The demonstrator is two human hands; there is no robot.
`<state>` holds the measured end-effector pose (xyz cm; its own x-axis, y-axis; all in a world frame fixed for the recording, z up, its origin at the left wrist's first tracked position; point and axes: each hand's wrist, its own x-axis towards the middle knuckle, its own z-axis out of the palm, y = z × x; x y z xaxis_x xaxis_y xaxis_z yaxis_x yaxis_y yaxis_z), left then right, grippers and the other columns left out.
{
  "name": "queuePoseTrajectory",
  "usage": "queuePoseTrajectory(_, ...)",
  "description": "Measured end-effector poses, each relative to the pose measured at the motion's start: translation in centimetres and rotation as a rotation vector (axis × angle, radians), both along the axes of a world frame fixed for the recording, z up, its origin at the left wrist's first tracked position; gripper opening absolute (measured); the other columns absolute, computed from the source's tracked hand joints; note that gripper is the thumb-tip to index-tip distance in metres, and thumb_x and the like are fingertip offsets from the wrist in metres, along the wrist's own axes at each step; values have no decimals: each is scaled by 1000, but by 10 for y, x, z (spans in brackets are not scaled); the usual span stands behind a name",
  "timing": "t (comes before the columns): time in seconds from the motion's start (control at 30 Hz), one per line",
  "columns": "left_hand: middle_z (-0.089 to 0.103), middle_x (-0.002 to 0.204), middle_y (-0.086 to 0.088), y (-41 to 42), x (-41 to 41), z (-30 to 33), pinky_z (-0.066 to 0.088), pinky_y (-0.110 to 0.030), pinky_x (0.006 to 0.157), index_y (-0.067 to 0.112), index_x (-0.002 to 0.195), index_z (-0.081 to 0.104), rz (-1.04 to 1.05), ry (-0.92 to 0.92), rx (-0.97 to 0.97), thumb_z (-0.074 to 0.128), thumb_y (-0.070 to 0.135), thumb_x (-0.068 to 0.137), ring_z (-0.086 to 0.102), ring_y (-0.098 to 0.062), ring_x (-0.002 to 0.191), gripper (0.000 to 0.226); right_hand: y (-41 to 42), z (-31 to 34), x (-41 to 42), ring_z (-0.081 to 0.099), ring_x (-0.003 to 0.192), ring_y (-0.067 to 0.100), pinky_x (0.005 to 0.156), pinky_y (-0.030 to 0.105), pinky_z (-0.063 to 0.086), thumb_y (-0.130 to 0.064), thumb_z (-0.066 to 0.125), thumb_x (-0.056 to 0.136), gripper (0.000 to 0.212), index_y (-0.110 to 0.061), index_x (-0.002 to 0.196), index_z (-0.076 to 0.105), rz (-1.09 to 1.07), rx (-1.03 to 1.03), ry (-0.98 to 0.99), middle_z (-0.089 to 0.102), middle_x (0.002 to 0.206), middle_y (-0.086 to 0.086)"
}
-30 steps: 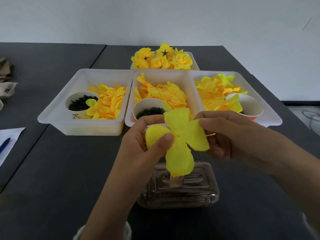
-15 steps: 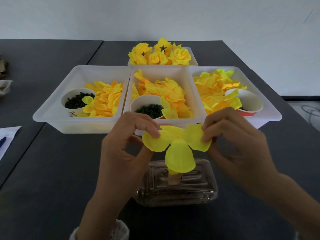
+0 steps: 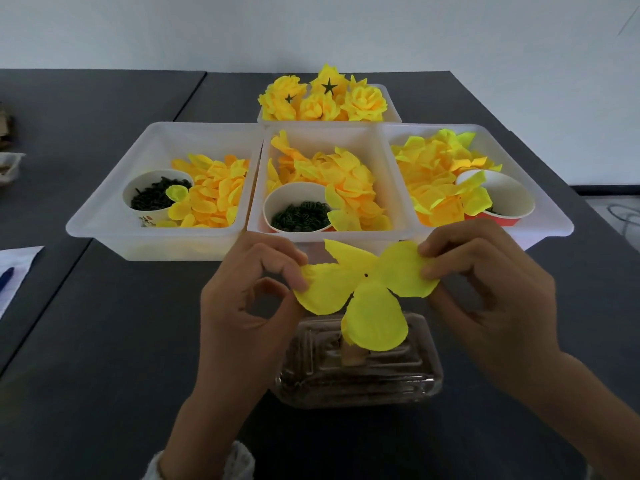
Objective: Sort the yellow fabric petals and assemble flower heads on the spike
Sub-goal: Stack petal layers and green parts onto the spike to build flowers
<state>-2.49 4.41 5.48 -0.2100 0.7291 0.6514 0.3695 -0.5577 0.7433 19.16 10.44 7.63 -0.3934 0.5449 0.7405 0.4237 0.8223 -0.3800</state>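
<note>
A yellow four-lobed fabric petal piece [image 3: 367,289] is held flat above a clear plastic box [image 3: 356,375], its small centre hole facing up. My left hand [image 3: 249,306] pinches the left lobe between thumb and forefinger. My right hand [image 3: 485,292] pinches the right lobe. A short tan post [image 3: 351,355] stands on the box under the front lobe; the spike's tip is hidden by the petal. Three white trays [image 3: 166,237] behind hold loose yellow petals. Finished flower heads [image 3: 322,98] fill a tray at the back.
Each front tray holds a paper cup: two with dark green bits [image 3: 156,199] [image 3: 298,213], and a red one [image 3: 498,199] at the right. White paper with a blue pen [image 3: 7,275] lies at the left edge. The dark table has a seam on the left.
The petal piece has tipped from facing me to lying flat and has dropped over the box. Both hands now pinch opposite lobes and have spread apart.
</note>
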Motion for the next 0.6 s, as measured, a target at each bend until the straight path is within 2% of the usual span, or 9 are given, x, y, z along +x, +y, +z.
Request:
queuePoseTrajectory(0.2, 61, 95, 2, 1, 2, 2, 52, -28, 63, 19, 79, 57, 31, 21, 10, 73, 7, 81, 62, -19, 93, 19, 1, 4, -1, 55, 97, 6, 85, 11, 39, -8, 63, 82, 8, -3, 75, 63, -22, -2, -2, 60, 95, 7)
queuePoseTrajectory(0.37, 61, 95, 2, -1, 5, 0, 53, -35, 62, 22, 80, 58, 0, -4, 5, 73, 1, 78, 62, -21, 93, 26, -2, 1, 3, 54, 96, 5, 82, 13, 40, -1, 68, 77, 7, -1, 72, 64, -39, -31, 3, 60, 93, 7)
queuePoseTrajectory(0.5, 58, 95, -1, -1, 8, 14, 52, -26, 67, 19, 81, 58, -18, -50, 67, 71, -6, 79, 61, -24, 91, 28, -5, 14, 0, 54, 97, 10, 78, 20, 44, 0, 69, 78, 9, -5, 76, 62, -54, -19, 43, 56, 92, 6)
queuePoseTrajectory(0.53, 58, 96, -2, -1, 9, 18, 52, -25, 68, 18, 81, 58, -10, -28, 82, 71, -7, 79, 62, -24, 91, 29, -7, 17, -1, 56, 96, 14, 75, 26, 47, 4, 66, 78, 13, -7, 78, 59, -36, -68, 78, 55, 93, 6)
queuePoseTrajectory(0.6, 59, 97, -4, 0, 10, 25, 54, -26, 69, 16, 81, 58, 10, 31, 144, 73, -7, 78, 64, -24, 91, 28, -13, 23, -2, 60, 88, 20, 69, 31, 50, 13, 49, 82, 21, -8, 81, 53, 113, -314, 233, 57, 93, 6)
